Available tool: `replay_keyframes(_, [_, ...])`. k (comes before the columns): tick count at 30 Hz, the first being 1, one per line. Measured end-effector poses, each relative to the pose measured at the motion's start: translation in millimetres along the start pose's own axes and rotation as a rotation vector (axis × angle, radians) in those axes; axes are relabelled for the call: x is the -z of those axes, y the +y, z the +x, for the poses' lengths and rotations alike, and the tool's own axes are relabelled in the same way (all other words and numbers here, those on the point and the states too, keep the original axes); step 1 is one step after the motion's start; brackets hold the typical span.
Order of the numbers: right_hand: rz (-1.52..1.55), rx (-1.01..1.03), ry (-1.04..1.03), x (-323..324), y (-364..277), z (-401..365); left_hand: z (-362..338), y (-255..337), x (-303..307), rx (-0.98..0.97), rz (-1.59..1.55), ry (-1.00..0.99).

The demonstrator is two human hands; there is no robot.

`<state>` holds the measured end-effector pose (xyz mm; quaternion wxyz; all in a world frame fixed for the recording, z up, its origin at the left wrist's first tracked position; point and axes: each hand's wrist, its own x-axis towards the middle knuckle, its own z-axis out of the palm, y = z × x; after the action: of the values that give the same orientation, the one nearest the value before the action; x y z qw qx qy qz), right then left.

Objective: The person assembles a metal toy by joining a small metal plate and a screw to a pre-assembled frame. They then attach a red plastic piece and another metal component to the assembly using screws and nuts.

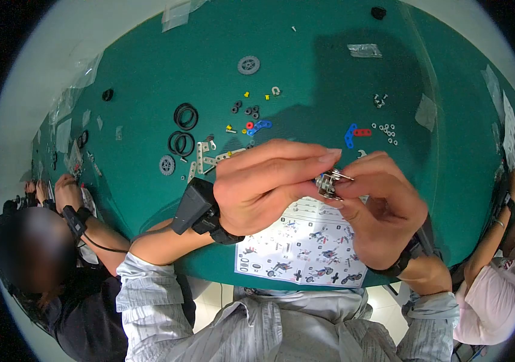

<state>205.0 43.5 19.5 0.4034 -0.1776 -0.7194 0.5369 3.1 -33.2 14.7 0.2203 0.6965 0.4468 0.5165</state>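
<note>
Between my two hands, above the table, is a small metal assembly (pixel 328 183) of silvery plates and bolts. My left hand (pixel 269 184) pinches it from the left, fingers and thumb closed on its edge. From the right, my right hand (pixel 384 205) grips its other side with thumb and curled fingers. Parts of the assembly are hidden behind the fingertips. Below the hands lies a printed instruction sheet (pixel 293 253) with step pictures, partly covered by my right hand. A small wrench (pixel 362 153) lies just beyond my right hand.
Black rubber rings (pixel 186 116), grey wheels (pixel 248 65) and metal strips (pixel 199 158) lie on the green table (pixel 281 36). A red connector (pixel 362 133), a blue bracket (pixel 350 136) and several nuts (pixel 388 133) sit at the right. Other people work at both sides.
</note>
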Motion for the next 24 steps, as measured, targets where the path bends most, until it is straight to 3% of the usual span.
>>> replay_keyframes(5, [-0.168,0.094,0.05,2.9,1.4,-2.8,2.2,4.8,1.7,0.0,-0.006,-0.03])
replay_keyframes(24, [-0.2,0.155,0.078,-2.5,-3.0,-2.3,1.3,3.8,-5.9,-0.046,0.097,0.009])
